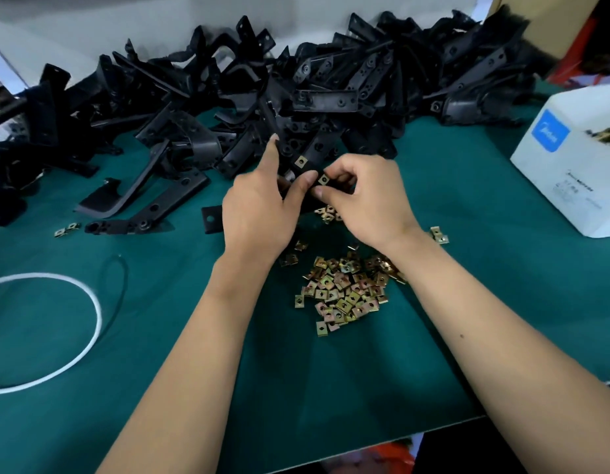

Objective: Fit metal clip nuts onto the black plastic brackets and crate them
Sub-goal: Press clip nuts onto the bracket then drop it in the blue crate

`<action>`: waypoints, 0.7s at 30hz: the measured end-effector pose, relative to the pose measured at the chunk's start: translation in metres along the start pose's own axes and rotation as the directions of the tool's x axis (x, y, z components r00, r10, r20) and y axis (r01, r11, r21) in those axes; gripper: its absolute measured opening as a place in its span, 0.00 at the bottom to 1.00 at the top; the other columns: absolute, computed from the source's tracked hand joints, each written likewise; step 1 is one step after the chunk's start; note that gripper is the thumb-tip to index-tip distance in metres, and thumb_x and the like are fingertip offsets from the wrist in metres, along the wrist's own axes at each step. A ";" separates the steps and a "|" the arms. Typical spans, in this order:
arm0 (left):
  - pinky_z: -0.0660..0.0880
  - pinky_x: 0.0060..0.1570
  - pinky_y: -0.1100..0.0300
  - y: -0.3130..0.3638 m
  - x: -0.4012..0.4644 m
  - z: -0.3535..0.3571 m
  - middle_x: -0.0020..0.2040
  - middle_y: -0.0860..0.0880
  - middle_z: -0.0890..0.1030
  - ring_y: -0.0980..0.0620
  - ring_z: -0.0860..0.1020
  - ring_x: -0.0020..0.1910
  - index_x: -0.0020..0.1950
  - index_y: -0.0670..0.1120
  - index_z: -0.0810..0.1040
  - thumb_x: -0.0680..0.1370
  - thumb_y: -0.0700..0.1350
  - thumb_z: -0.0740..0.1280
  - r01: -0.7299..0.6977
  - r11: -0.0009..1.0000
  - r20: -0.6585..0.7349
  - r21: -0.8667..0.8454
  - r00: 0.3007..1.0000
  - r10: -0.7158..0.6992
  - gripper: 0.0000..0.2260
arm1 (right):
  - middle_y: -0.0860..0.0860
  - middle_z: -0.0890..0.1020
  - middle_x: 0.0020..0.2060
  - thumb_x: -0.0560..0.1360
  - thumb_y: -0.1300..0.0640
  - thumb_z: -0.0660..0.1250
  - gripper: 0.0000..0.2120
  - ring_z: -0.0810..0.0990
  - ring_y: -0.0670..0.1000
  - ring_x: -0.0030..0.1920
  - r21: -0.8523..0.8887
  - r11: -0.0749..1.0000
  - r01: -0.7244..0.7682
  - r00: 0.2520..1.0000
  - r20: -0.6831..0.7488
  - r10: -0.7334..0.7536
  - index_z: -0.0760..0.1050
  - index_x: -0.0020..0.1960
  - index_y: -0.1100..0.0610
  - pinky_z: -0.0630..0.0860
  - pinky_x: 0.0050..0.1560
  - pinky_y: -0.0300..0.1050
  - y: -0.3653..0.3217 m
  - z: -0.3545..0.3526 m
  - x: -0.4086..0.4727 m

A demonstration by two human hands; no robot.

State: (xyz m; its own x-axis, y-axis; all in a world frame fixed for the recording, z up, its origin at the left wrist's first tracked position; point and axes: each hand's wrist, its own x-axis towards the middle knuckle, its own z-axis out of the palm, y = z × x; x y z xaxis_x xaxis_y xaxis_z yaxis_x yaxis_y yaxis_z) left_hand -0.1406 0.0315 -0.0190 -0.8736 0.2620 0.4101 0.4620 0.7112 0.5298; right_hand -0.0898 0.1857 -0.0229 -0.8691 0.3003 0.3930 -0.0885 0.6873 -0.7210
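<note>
At the centre of the frame a black bracket (298, 186) is gripped by the left hand (259, 206), thumb curled onto it and forefinger stretched up along its edge. One clip nut (301, 162) already sits on it. The right hand (361, 200) pinches a second clip nut (323, 180) against the bracket between thumb and curled fingers (341, 172). Just below the hands lies a heap of loose clip nuts (344, 289) on the green surface (467, 302). A pile of brackets (262, 87) fills the upper frame. A white box (570, 172) stands at right, a white ring (91, 323) at left.
</note>
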 end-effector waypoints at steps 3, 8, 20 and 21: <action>0.79 0.44 0.44 0.029 0.005 -0.002 0.44 0.49 0.84 0.44 0.81 0.46 0.81 0.49 0.63 0.81 0.64 0.63 -0.088 0.996 0.008 -0.006 0.996 0.088 0.33 | 0.44 0.83 0.44 0.73 0.52 0.78 0.12 0.78 0.41 0.45 -0.044 0.999 -0.012 0.998 -0.057 0.010 0.84 0.55 0.54 0.70 0.44 0.28 -0.001 -0.032 -0.004; 0.68 0.37 0.51 0.119 0.009 0.014 0.38 0.50 0.79 0.44 0.78 0.40 0.68 0.44 0.75 0.83 0.59 0.62 -0.281 0.950 0.104 -0.136 0.949 0.296 0.22 | 0.44 0.83 0.49 0.74 0.57 0.75 0.19 0.79 0.41 0.50 -0.058 0.998 -0.028 0.976 -0.216 0.015 0.79 0.64 0.53 0.74 0.55 0.30 0.008 -0.117 -0.027; 0.74 0.52 0.50 0.392 -0.148 0.144 0.57 0.45 0.83 0.43 0.82 0.56 0.66 0.44 0.74 0.82 0.52 0.64 -0.816 0.532 0.321 -0.227 0.453 0.832 0.16 | 0.48 0.84 0.42 0.76 0.64 0.68 0.10 0.80 0.44 0.38 0.243 0.907 -0.343 0.514 -0.760 0.398 0.81 0.56 0.58 0.77 0.38 0.37 0.139 -0.314 -0.244; 0.74 0.54 0.51 0.398 -0.166 0.159 0.58 0.46 0.83 0.44 0.82 0.57 0.64 0.45 0.74 0.82 0.51 0.64 -0.835 0.493 0.378 -0.245 0.386 0.842 0.14 | 0.50 0.84 0.41 0.75 0.64 0.68 0.10 0.80 0.46 0.37 0.311 0.866 -0.391 0.448 -0.758 0.474 0.81 0.56 0.58 0.77 0.37 0.39 0.156 -0.314 -0.265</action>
State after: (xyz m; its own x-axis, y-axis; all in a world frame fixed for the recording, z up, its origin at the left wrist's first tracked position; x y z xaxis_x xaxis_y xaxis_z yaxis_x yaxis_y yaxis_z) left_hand 0.1645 0.3749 0.0057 -0.0063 0.9462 0.3236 0.9946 -0.0277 0.1002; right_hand 0.2795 0.4215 -0.0602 -0.0630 0.9617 0.2666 0.1115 0.2723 -0.9557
